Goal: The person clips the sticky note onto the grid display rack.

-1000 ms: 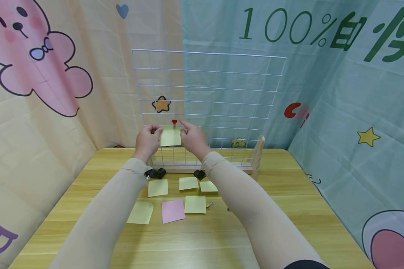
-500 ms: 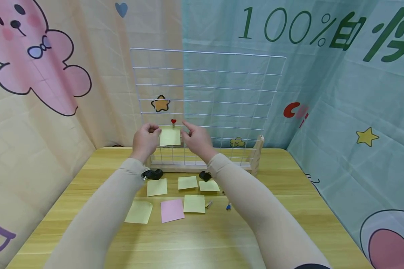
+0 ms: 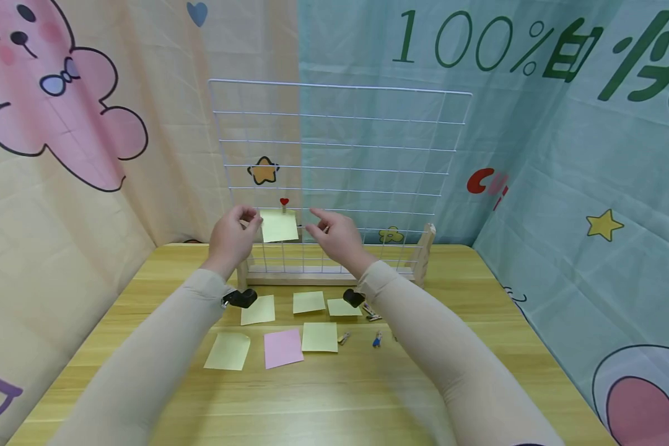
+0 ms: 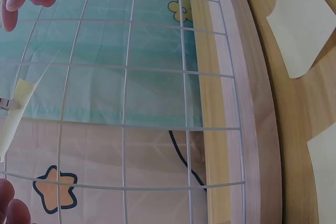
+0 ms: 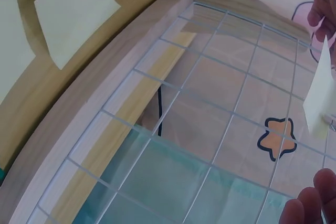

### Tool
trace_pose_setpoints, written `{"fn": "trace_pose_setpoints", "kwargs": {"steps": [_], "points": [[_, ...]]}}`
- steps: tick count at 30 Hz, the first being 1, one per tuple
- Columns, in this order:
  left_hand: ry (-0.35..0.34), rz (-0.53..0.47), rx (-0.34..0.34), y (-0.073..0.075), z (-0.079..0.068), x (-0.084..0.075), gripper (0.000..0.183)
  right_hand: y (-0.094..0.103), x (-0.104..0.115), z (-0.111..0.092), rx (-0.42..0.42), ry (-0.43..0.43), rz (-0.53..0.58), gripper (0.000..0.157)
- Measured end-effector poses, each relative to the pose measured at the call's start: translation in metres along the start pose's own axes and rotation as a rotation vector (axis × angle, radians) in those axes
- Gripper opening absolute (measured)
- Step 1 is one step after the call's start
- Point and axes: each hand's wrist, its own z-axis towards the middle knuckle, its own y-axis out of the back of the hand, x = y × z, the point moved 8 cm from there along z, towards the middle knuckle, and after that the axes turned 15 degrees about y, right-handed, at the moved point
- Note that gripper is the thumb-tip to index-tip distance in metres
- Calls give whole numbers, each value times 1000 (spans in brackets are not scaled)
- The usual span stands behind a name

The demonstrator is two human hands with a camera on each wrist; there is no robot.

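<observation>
A pale yellow sticky note (image 3: 279, 226) hangs on the white wire grid (image 3: 368, 149), held at its top by a small clip with a red heart (image 3: 284, 202). My left hand (image 3: 231, 238) is just off the note's left edge, fingers loosely bent with nothing in them. To the right of the note, my right hand (image 3: 339, 237) is held apart from it, index finger pointing toward it. In the left wrist view the note (image 4: 16, 114) appears nearly edge-on between both hands' fingertips. The right wrist view shows the note (image 5: 319, 95) beside the wires.
The grid stands in a wooden base (image 3: 312, 280) on the wooden table (image 3: 290, 409). Several yellow notes (image 3: 320, 337) and a pink note (image 3: 283, 349) lie before it. Small clips, one blue (image 3: 376, 339), lie to their right. Printed curtains (image 3: 563, 186) surround the table.
Both hands have drawn away from the hanging note, the left hand leftward and the right hand rightward. The note stays clipped on the grid. More clips show beside the right forearm.
</observation>
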Motion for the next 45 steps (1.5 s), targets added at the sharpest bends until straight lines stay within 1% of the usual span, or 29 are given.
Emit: {"fn": "trace_pose_setpoints", "kwargs": {"steps": [8, 14, 17, 20, 25, 29, 32, 38, 41, 45], "points": [[-105, 64, 2, 4, -14, -1, 41, 13, -5, -19, 32, 20, -89, 53], [-156, 176, 10, 4, -22, 2, 48, 19, -15, -33, 74, 23, -153, 55], [-180, 223, 31, 2, -26, 3, 51, 22, -19, -40, 101, 29, -184, 56], [-191, 274, 68, 0, -30, 6, 55, 23, -22, -48, 127, 35, -198, 56], [-199, 347, 116, -3, -35, 15, 62, 26, -28, -62, 154, 36, -219, 58], [-207, 384, 140, -4, -40, 21, 66, 30, -39, -75, 178, 5, -237, 62], [-193, 410, 171, -5, -42, 27, 70, 32, -48, -85, 204, -32, -237, 65], [-140, 446, 234, -9, -48, 42, 76, 36, -63, -103, 248, -93, -248, 69], [-133, 471, 257, -13, -51, 47, 78, 38, -67, -110, 257, -103, -256, 69], [-140, 500, 270, -16, -56, 53, 79, 40, -71, -117, 263, -101, -278, 69]]}}
